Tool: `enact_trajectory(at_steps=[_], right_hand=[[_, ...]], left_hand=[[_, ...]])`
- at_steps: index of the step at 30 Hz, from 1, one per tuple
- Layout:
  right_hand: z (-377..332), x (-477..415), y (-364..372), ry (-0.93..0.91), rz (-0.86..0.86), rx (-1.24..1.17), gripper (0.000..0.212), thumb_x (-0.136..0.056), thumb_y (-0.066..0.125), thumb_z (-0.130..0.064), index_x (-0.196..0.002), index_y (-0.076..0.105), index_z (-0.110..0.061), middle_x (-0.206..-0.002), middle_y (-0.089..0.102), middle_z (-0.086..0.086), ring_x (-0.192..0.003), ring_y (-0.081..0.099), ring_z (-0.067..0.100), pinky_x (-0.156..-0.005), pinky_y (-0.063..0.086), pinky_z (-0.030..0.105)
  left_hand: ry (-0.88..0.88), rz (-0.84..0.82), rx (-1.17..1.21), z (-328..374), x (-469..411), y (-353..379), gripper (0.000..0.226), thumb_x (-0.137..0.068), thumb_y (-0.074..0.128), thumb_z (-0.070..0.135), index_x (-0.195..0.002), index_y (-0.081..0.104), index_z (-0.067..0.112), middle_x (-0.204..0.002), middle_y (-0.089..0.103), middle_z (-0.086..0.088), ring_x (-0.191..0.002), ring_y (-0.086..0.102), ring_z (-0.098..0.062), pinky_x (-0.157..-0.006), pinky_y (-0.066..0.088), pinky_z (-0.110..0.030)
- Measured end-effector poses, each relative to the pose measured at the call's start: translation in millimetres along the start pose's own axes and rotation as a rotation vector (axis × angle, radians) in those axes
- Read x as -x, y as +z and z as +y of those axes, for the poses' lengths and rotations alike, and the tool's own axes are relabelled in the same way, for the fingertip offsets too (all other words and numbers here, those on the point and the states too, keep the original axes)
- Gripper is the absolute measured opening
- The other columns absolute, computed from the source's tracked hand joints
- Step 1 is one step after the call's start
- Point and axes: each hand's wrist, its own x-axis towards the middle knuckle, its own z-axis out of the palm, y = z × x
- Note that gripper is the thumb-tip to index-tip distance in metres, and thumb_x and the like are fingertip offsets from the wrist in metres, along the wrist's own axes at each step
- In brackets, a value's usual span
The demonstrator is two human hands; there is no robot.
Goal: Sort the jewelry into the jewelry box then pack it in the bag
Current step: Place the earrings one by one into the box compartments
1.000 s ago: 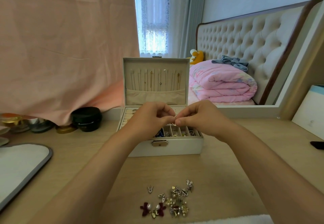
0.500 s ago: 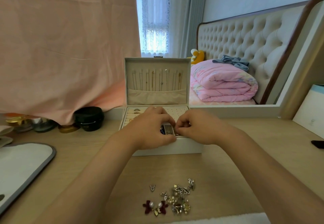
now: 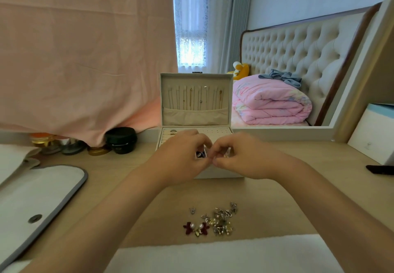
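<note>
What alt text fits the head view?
Left hand and right hand meet fingertip to fingertip over the open white jewelry box, apparently pinching a tiny piece. Loose earrings lie piled on the wooden table nearer the camera.

One open cream jewelry box, two dark-red velvet bow earrings, one black round jar, one folded pink quilt.

Bare desktop between jewelry box and loose jewelry pile. Rear of box walled off by upright lid. Front compartments covered by left hand and right hand; rear tray rows exposed. Left edge occupied by grey-rimmed pad; jars along back edge, left. Open lane right of box, up to black object at right edge.
</note>
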Motion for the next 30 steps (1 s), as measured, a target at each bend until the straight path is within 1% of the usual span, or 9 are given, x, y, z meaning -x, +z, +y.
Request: enact_trajectory(at_steps=[2, 5, 10, 12, 15, 19, 22, 24, 30], right_hand=[[-5, 9, 7, -0.007, -0.045, 0.029, 0.007, -0.087, 0.074, -0.031, -0.092, 0.076, -0.034, -0.089, 0.068, -0.017, -0.071, 0.055, -0.012, -0.064, 0.038, 0.006], [-12, 18, 20, -0.002, -0.14, 0.102, 0.007, -0.087, 0.074, -0.029, -0.091, 0.075, -0.035, -0.09, 0.07, -0.017, -0.068, 0.055, -0.013, -0.064, 0.038, 0.006], [-22, 26, 42, 0.029, -0.313, 0.145, 0.01, -0.088, 0.075, -0.033, -0.097, 0.076, -0.036, -0.081, 0.065, -0.025, -0.064, 0.054, -0.017, -0.059, 0.036, 0.009], [-24, 26, 47, 0.022, -0.325, 0.142, 0.009, -0.088, 0.075, -0.034, -0.097, 0.076, -0.036, -0.081, 0.066, -0.024, -0.064, 0.054, -0.016, -0.06, 0.036, 0.01], [-23, 28, 48, 0.027, -0.339, 0.134, 0.009, -0.092, 0.07, -0.031, -0.098, 0.076, -0.036, -0.079, 0.067, -0.025, -0.062, 0.054, -0.016, -0.06, 0.037, 0.011], [-23, 31, 46, 0.064, -0.355, 0.13, 0.02, -0.094, 0.06, -0.023, -0.097, 0.075, -0.036, -0.061, 0.059, -0.036, -0.056, 0.054, -0.012, -0.054, 0.036, 0.008], [-26, 32, 42, 0.067, -0.38, 0.101, 0.024, -0.092, 0.059, -0.017, -0.1, 0.076, -0.032, -0.052, 0.056, -0.034, -0.049, 0.052, -0.009, -0.048, 0.034, 0.006], [-27, 32, 43, 0.05, -0.398, 0.095, 0.019, -0.092, 0.064, -0.018, -0.1, 0.076, -0.03, -0.051, 0.055, -0.035, -0.051, 0.053, -0.011, -0.049, 0.035, 0.005], [-24, 30, 46, 0.039, -0.369, 0.069, 0.01, -0.091, 0.072, -0.026, -0.099, 0.077, -0.027, -0.053, 0.055, -0.036, -0.056, 0.053, -0.016, -0.052, 0.036, 0.003]], left_hand=[[-0.002, -0.075, 0.012, 2, 19, -6, 0.026, -0.091, 0.061, 0.05, -0.114, 0.062, 0.037, -0.098, 0.057, 0.016, -0.087, 0.051, 0.001, -0.073, 0.043, -0.019], [-0.056, -0.176, 0.021, -1, 46, -6, 0.025, -0.093, 0.06, 0.047, -0.117, 0.06, 0.039, -0.1, 0.057, 0.02, -0.09, 0.054, 0.002, -0.081, 0.051, -0.025], [-0.112, -0.23, 0.096, -8, 73, 4, 0.019, -0.097, 0.059, 0.033, -0.113, 0.065, 0.041, -0.105, 0.058, 0.023, -0.097, 0.055, 0.002, -0.088, 0.051, -0.024], [-0.105, -0.224, 0.137, -11, 80, 9, 0.018, -0.096, 0.059, 0.033, -0.111, 0.068, 0.039, -0.104, 0.059, 0.023, -0.097, 0.055, 0.002, -0.087, 0.051, -0.025], [-0.059, -0.224, 0.134, -14, 87, 16, 0.018, -0.094, 0.06, 0.042, -0.11, 0.069, 0.038, -0.1, 0.059, 0.022, -0.098, 0.051, 0.004, -0.088, 0.049, -0.026], [-0.026, -0.194, 0.167, -19, 87, 21, 0.026, -0.088, 0.059, 0.053, -0.106, 0.072, 0.038, -0.096, 0.06, 0.024, -0.1, 0.049, 0.003, -0.088, 0.046, -0.026], [-0.017, -0.175, 0.191, -21, 87, 24, 0.035, -0.082, 0.056, 0.062, -0.101, 0.073, 0.038, -0.094, 0.061, 0.024, -0.101, 0.05, 0.002, -0.087, 0.046, -0.025], [-0.016, -0.166, 0.205, -21, 86, 25, 0.033, -0.082, 0.059, 0.062, -0.099, 0.074, 0.038, -0.093, 0.062, 0.024, -0.101, 0.051, 0.001, -0.086, 0.046, -0.025], [-0.035, -0.17, 0.206, -19, 86, 26, 0.01, -0.088, 0.07, 0.045, -0.095, 0.073, 0.039, -0.093, 0.062, 0.024, -0.101, 0.05, 0.003, -0.086, 0.045, -0.022]])
